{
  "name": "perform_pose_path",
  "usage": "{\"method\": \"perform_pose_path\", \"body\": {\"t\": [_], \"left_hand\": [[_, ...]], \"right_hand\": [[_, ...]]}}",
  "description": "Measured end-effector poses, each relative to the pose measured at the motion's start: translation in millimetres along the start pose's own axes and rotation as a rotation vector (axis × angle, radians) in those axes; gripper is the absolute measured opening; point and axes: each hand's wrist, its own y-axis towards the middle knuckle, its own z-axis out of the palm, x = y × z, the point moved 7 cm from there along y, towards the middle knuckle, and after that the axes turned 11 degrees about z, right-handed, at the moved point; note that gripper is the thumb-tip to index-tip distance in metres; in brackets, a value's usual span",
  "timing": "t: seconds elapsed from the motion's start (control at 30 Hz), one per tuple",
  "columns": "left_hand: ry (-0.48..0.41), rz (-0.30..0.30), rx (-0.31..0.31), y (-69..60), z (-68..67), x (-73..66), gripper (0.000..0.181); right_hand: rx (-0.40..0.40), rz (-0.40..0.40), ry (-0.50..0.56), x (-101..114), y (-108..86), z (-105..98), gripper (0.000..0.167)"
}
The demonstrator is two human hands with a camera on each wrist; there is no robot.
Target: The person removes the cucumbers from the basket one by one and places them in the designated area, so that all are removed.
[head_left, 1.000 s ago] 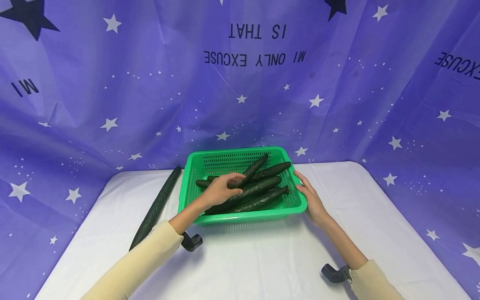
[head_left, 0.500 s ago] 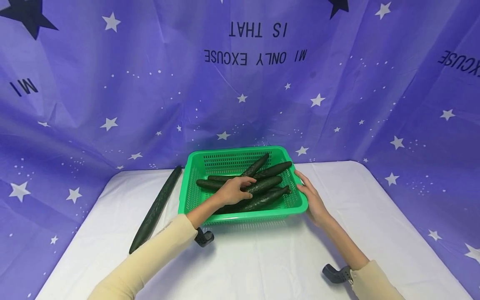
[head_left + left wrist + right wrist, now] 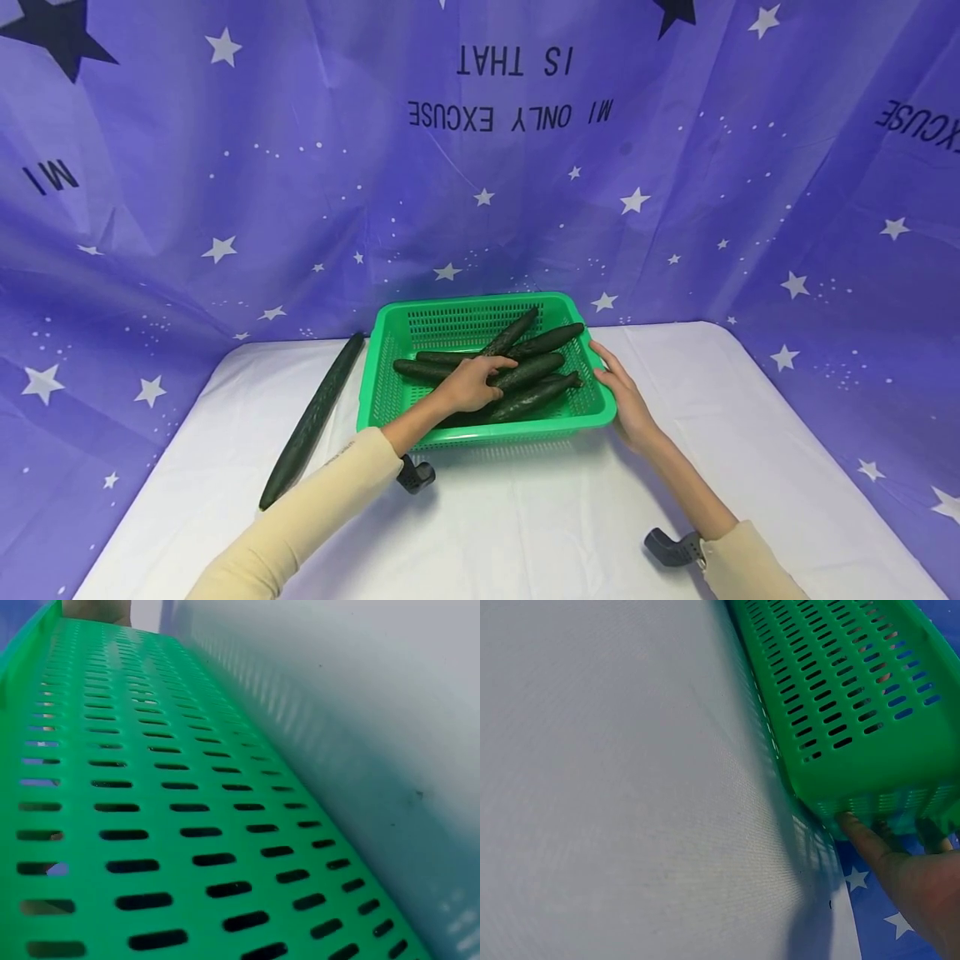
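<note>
Cucumbers (image 3: pixel 536 398): several heaped in a green basket (image 3: pixel 487 433), overlapping, most right-hand tips aimed near 2 o'clock, probably because their length suits the basket's long axis better than its short one. Left hand (image 3: pixel 469 386) enters the basket from 7 o'clock and holds a middle cucumber (image 3: pixel 542 367), thumb on its near side, fingers over the far side; a grip from above seems natural, neighbours crowding it. (Left wrist view gives only slotted basket wall, so tightness cannot be judged.) Right hand (image 3: pixel 630 415) rests at the basket's 3 o'clock end, fingers extended against the outside, presumably to keep it from sliding. Loose cucumber (image 3: pixel 315 421) lies on white cloth (image 3: pixel 525 517) at 9 o'clock, just beside the basket, far tip toward 1 o'clock; contact unclear. Beyond, at 12 o'clock, hangs a purple star-printed backdrop (image 3: pixel 525 242).
</note>
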Motion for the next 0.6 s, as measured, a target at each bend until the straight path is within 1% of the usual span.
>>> {"method": "perform_pose_path", "body": {"t": [0.13,0.27,0.4,0.53,0.6], "left_hand": [[0.001,0.038,0.008,-1.4,-3.6,-7.4,0.054],[0.024,0.083,-0.009,-2.1,-13.8,-14.7,0.053],[0.030,0.110,-0.052,-5.8,-31.0,-20.4,0.053],[0.026,0.092,-0.115,-14.8,-52.5,-22.1,0.054],[0.027,0.077,-0.157,-23.2,-64.4,-21.8,0.054]], "right_hand": [[-0.005,-0.004,-0.012,1,0.4,0,0.054],[-0.009,-0.006,-0.021,1,0.1,-1,0.054],[-0.010,-0.011,-0.024,1,-0.7,-1,0.054],[-0.009,-0.011,-0.018,0,-0.3,-1,0.054],[-0.004,-0.007,-0.013,-1,0.4,-1,0.054]]}}
